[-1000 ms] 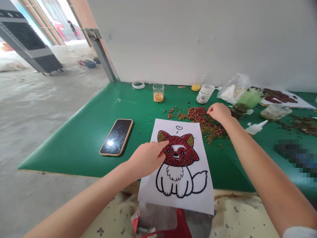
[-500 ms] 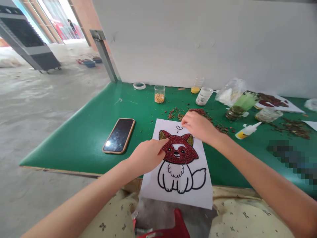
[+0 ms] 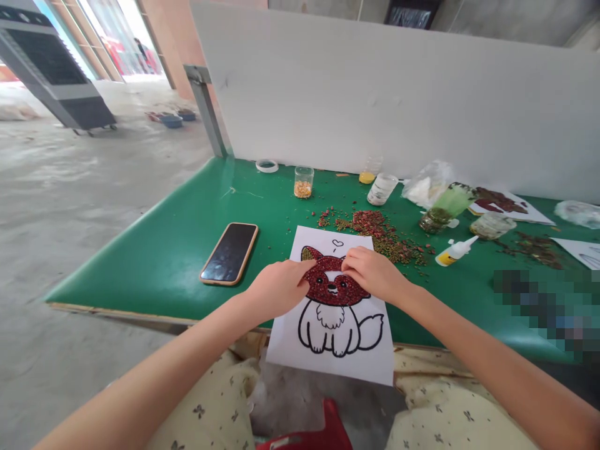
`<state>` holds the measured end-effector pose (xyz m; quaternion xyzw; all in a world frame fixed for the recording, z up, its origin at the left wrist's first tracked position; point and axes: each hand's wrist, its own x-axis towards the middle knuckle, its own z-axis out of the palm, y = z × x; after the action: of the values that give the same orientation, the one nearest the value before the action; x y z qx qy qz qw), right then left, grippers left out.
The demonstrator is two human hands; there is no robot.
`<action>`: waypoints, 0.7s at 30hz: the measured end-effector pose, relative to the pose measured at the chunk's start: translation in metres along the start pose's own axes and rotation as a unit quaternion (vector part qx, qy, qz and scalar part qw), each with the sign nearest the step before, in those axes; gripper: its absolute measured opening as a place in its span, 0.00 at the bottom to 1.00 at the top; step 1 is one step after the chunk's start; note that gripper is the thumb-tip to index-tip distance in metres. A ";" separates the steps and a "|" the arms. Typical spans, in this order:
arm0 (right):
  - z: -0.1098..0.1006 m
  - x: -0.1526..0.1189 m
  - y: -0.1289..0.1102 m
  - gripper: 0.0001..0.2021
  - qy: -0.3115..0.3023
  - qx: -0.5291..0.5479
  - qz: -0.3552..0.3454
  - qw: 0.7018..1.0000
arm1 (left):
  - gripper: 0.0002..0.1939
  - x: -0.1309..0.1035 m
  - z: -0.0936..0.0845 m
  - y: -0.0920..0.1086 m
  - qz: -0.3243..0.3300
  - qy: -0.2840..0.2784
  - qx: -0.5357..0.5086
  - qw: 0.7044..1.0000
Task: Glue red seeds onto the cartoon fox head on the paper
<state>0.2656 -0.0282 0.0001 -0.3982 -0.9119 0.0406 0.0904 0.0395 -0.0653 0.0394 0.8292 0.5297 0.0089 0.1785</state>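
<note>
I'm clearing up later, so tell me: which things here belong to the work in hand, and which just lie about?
Judging by position, belonging:
animal drawing, beneath the left hand and right hand
red and green seeds, loose beyond it
nozzle bottle, probably

Apparently just lying about:
phone, left of the drawing
white ring
clear plastic bag

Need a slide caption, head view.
Left hand and right hand at a red-faced animal drawing, loose beans on the table beyond.

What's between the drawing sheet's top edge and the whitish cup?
Loose red and greenish beans on the green tabletop, between sheet and cup; it shows in the head view.
</note>
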 end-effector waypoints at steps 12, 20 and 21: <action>-0.006 0.003 0.002 0.09 -0.008 0.021 0.015 1.000 | 0.27 -0.003 0.000 -0.001 0.012 -0.001 -0.001 1.000; -0.001 0.001 0.004 0.04 0.006 0.104 0.084 0.991 | 0.27 -0.003 -0.003 0.001 0.015 -0.007 -0.011 1.000; 0.000 0.001 0.004 0.04 0.006 0.109 0.085 0.990 | 0.27 -0.003 -0.003 0.001 0.016 -0.010 -0.012 1.000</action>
<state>0.2678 -0.0241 -0.0006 -0.4622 -0.8644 0.1444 0.1351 0.0386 -0.0676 0.0430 0.8351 0.5147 0.0097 0.1938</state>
